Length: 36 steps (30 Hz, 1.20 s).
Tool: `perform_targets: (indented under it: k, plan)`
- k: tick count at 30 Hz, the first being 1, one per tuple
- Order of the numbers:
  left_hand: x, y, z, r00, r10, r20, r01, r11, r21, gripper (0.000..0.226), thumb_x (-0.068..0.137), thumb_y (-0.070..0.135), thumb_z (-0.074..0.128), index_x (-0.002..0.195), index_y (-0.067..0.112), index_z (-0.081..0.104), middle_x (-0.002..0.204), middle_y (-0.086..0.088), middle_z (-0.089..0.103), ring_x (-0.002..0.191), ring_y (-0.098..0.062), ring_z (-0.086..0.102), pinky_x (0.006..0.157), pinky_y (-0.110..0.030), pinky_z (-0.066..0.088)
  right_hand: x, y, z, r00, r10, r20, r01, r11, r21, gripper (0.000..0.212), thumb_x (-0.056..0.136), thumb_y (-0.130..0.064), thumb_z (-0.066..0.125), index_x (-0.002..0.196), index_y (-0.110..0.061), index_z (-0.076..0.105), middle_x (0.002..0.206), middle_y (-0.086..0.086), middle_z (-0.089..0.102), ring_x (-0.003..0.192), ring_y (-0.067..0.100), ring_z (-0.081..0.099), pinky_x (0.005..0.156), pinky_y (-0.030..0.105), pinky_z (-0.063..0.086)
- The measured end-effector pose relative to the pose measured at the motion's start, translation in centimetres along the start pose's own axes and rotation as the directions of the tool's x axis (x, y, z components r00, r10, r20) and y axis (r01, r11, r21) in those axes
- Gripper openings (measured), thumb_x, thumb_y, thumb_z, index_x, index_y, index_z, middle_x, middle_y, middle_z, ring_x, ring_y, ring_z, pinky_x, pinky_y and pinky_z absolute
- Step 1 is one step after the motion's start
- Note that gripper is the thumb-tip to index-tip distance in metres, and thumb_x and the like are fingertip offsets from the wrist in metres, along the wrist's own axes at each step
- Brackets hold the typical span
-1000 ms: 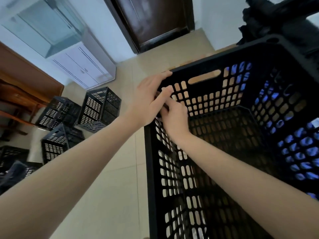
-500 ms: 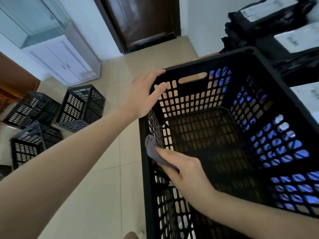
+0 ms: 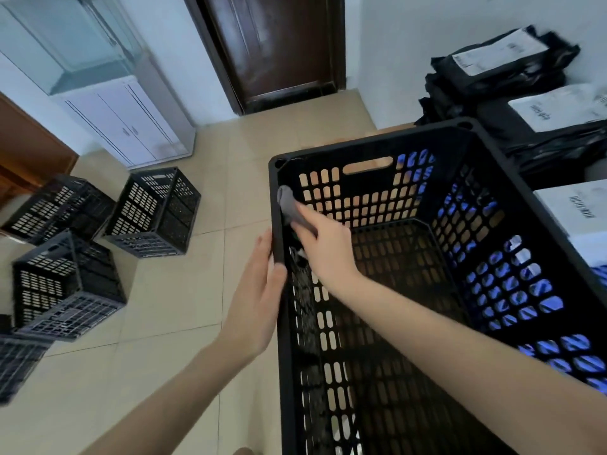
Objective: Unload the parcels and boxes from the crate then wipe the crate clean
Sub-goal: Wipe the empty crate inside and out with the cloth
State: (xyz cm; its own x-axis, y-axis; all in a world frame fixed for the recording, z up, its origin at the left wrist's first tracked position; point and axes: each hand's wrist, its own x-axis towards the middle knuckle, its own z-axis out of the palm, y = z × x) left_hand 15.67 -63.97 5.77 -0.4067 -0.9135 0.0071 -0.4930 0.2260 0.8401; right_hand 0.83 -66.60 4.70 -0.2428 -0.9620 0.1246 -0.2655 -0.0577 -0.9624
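Crate empty inside; parcels stacked just beyond its far right side. Right hand grips grey cloth, pressing it into inner far-left corner to wipe. Left hand flat against outer left wall, thumb at rim, likely steadying crate.

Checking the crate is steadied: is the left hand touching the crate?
Touching. The head view shows the left hand flat against the left wall of the crate, its thumb on the rim.
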Motion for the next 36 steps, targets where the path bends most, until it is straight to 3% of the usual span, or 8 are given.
perform_targets:
  k: [3, 7, 11, 14, 23, 28, 33, 36]
  plan:
    - [-2.7, 0.4, -0.1, 0.999, -0.006, 0.048, 0.0, 0.992, 0.122, 0.043, 0.099, 0.058, 0.021, 0.138, 0.072, 0.007, 0.146, 0.051, 0.007, 0.144, 0.012, 0.001, 0.122, -0.023, 0.009, 4.5, 0.3, 0.4, 1.0, -0.002, -0.007, 0.002, 0.998, -0.055, 0.042, 0.098, -0.013, 0.052, 0.14, -0.018, 0.049, 0.12, 0.002, 0.065, 0.095, -0.006, 0.052, 0.07, -0.007, 0.035]
    - [-2.6, 1.1, -0.6, 0.999, -0.002, 0.055, -0.017, 0.938, 0.346, 0.056, 0.102, 0.051, 0.017, 0.151, 0.042, -0.006, 0.159, 0.03, -0.004, 0.147, 0.005, -0.009, 0.124, -0.032, 0.005, 7.1, 0.9, 0.4, 0.999, 0.024, 0.031, -0.022, 0.995, -0.093, 0.042, 0.1, -0.018, 0.05, 0.142, -0.019, 0.047, 0.119, 0.006, 0.064, 0.106, 0.014, 0.06, 0.066, 0.003, 0.039]
    - [-2.3, 0.9, -0.9, 0.993, 0.047, 0.112, -0.095, 0.874, 0.477, 0.059, 0.1, 0.048, 0.007, 0.155, 0.029, -0.002, 0.163, 0.017, -0.008, 0.149, -0.005, -0.013, 0.124, -0.044, 0.009, 3.6, 0.4, 0.0, 0.997, -0.08, 0.022, 0.081, 0.994, -0.07, 0.041, 0.098, -0.015, 0.052, 0.139, -0.02, 0.05, 0.105, -0.004, 0.066, 0.088, -0.012, 0.056, 0.07, -0.004, 0.038]
    - [-2.2, 0.4, -0.9, 0.991, 0.078, 0.109, -0.122, 0.866, 0.485, 0.059, 0.1, 0.046, 0.007, 0.156, 0.026, 0.001, 0.164, 0.014, -0.004, 0.15, -0.007, -0.01, 0.124, -0.044, 0.01, -1.2, 0.4, -1.3, 0.99, -0.111, 0.085, 0.117, 0.991, -0.061, 0.043, 0.097, -0.013, 0.054, 0.139, -0.022, 0.049, 0.113, -0.004, 0.065, 0.093, -0.021, 0.052, 0.072, -0.006, 0.037]
    - [-2.1, 0.1, -1.2, 0.978, 0.163, 0.13, -0.206, 0.848, 0.487, 0.06, 0.101, 0.04, 0.011, 0.155, 0.015, 0.005, 0.164, 0.001, 0.002, 0.152, -0.014, -0.005, 0.124, -0.041, 0.009, -14.1, -1.2, -4.3, 0.947, -0.1, 0.306, 0.152, 0.977, -0.149, 0.047, 0.091, -0.014, 0.064, 0.134, -0.028, 0.055, 0.123, -0.009, 0.064, 0.116, -0.006, 0.054, 0.101, 0.01, 0.039]
    - [-2.8, 1.4, -1.2, 0.978, 0.197, 0.076, -0.204, 0.789, 0.58, 0.061, 0.101, 0.043, 0.014, 0.155, 0.014, 0.021, 0.164, 0.002, 0.008, 0.152, -0.014, -0.001, 0.123, -0.043, 0.012, -18.8, -1.8, -6.2, 0.829, -0.011, 0.56, 0.182, 0.951, -0.249, 0.032, 0.091, -0.016, 0.063, 0.122, -0.022, 0.061, 0.102, -0.005, 0.068, 0.098, 0.0, 0.061, 0.093, 0.028, 0.048]
    - [-4.6, 1.8, -0.9, 0.968, 0.151, 0.199, -0.243, 0.762, 0.601, 0.075, 0.092, 0.062, 0.007, 0.157, 0.025, 0.007, 0.164, 0.011, -0.002, 0.15, -0.005, -0.011, 0.124, -0.04, 0.006, -21.0, -2.3, -8.2, 0.64, -0.03, 0.768, 0.279, 0.94, -0.195, 0.019, 0.093, -0.017, 0.06, 0.112, -0.017, 0.06, 0.109, -0.005, 0.066, 0.101, 0.005, 0.06, 0.094, 0.029, 0.047]
    - [-5.5, 1.7, -0.9, 0.963, 0.133, 0.233, -0.249, 0.769, 0.588, 0.074, 0.091, 0.065, 0.005, 0.155, 0.029, -0.004, 0.163, 0.012, -0.012, 0.148, -0.005, -0.018, 0.124, -0.041, 0.004, -21.1, -1.9, -8.3, 0.66, -0.018, 0.751, 0.277, 0.935, -0.221, 0.023, 0.094, -0.016, 0.058, 0.117, -0.018, 0.059, 0.115, -0.001, 0.066, 0.108, 0.011, 0.062, 0.094, 0.033, 0.048]
